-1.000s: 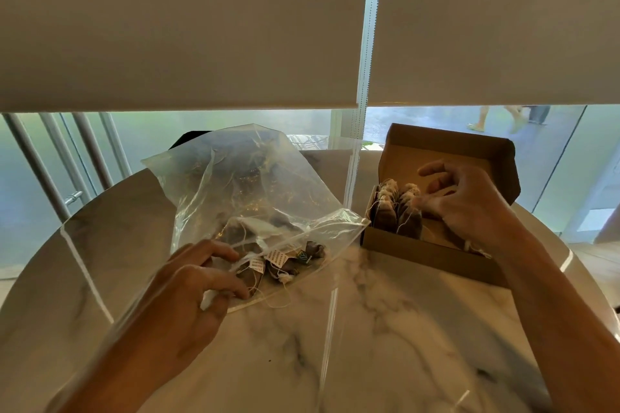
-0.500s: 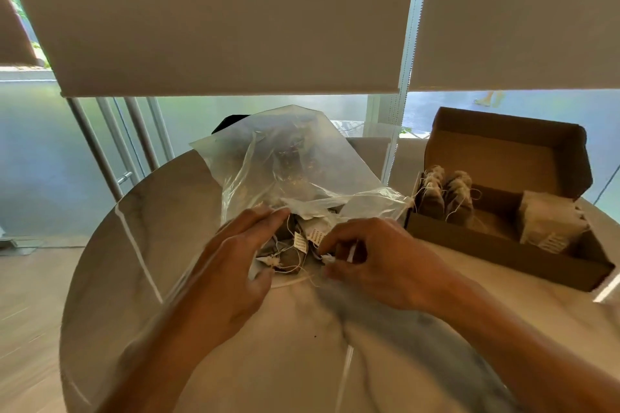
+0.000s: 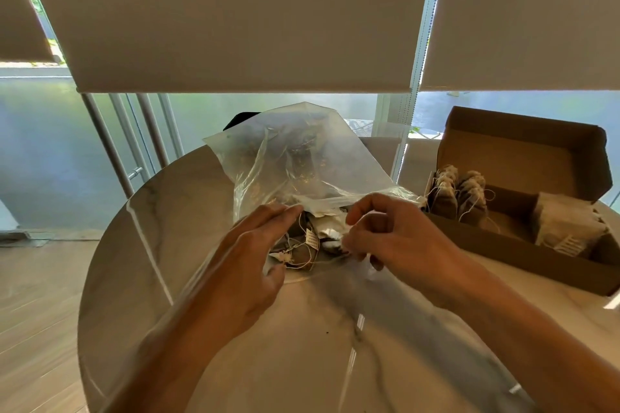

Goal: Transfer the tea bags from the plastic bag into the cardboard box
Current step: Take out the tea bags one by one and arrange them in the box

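The clear plastic bag (image 3: 302,161) lies on the round marble table (image 3: 302,345) with its mouth toward me. Several tea bags (image 3: 303,246) with strings and paper tags sit just inside the mouth. My left hand (image 3: 248,265) reaches in with straight fingers under the bag's upper lip, its thumb at the lower edge. My right hand (image 3: 389,238) has curled fingers and pinches a tea bag at the mouth's right side. To the right, the open cardboard box (image 3: 503,246) holds two rows of upright tea bags (image 3: 459,194) and a separate stack (image 3: 567,225).
The box's lid (image 3: 523,147) stands up at the back. A dark chair back (image 3: 238,119) shows behind the plastic bag. Roller blinds (image 3: 235,17) hang over the windows, and metal rails (image 3: 110,144) stand at the left. The table's edge curves round at the left and front.
My right hand left the cardboard box and came across to the bag's mouth, where it now pinches a tea bag. My left hand's fingers straightened into the opening. The view swung left.
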